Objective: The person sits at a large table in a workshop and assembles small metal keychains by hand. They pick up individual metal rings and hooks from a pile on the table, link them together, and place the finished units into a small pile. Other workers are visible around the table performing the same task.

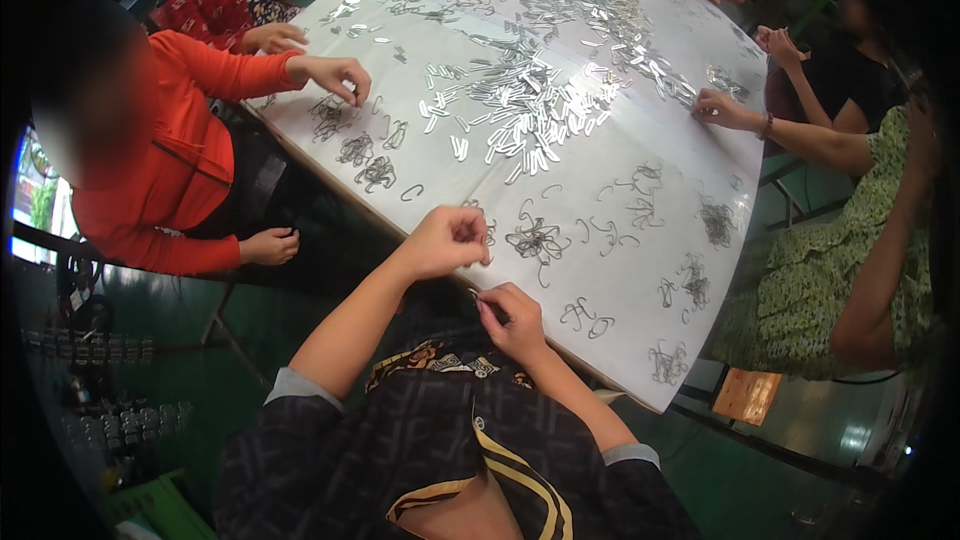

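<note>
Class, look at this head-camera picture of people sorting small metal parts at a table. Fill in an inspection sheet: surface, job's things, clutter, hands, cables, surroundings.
Surface: white table, covered with a pale sheet, crowded with parts.
Job's things: tangle of bent wire hooks just beyond the hands; a small dark wire piece at the right hand's fingertips.
Clutter: big heap of shiny flat metal clips mid-table; smaller wire bundles scattered along the edges.
Hands: left hand pinched closed at the table edge, what it grips is too small to tell; right hand closed on the wire piece.
Cables: nothing seen.
Surroundings: green floor; co-workers seated around, one in an orange sleeve, one in a green patterned dress.
</note>
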`<state>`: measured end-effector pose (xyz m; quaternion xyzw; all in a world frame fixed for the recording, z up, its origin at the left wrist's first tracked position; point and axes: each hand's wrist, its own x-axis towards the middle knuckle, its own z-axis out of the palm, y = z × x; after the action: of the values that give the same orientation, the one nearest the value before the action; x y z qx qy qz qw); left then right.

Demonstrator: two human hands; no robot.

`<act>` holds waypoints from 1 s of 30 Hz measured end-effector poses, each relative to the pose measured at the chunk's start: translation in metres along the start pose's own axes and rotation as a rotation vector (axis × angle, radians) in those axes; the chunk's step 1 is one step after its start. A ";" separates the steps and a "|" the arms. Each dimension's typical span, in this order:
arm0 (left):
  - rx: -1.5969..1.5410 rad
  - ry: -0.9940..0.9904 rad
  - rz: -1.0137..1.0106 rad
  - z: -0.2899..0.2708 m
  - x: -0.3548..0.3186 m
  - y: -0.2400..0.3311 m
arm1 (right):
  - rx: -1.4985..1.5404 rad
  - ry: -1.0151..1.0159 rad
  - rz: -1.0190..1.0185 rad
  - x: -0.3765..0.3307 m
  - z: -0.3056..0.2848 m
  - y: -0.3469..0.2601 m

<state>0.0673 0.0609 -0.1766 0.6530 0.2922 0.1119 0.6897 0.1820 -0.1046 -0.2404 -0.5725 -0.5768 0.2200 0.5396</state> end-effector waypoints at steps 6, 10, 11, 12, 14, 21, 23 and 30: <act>-0.096 0.050 0.042 0.013 -0.055 -0.030 | 0.051 -0.002 0.096 0.003 -0.001 -0.007; -0.177 0.167 0.078 0.023 -0.055 -0.037 | 0.029 0.036 0.099 0.006 -0.001 -0.009; -0.244 0.174 0.063 0.024 -0.056 -0.031 | 0.024 0.048 0.103 0.006 -0.001 -0.009; -0.310 0.180 0.048 0.024 -0.058 -0.024 | 0.029 0.046 0.112 0.006 -0.001 -0.009; -0.299 0.204 0.037 0.022 -0.061 -0.013 | 0.039 0.045 0.129 0.005 -0.001 -0.008; -0.364 0.185 -0.026 0.016 -0.072 -0.018 | 0.049 0.063 0.132 0.003 0.002 -0.007; -0.382 0.167 -0.037 0.017 -0.073 -0.019 | 0.058 0.054 0.141 0.004 0.001 -0.007; -0.412 0.158 0.013 0.023 -0.071 -0.042 | 0.055 0.032 0.100 0.004 0.001 -0.009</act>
<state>0.0127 -0.0014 -0.1998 0.4895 0.3122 0.2246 0.7826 0.1781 -0.1027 -0.2319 -0.5890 -0.5324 0.2531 0.5527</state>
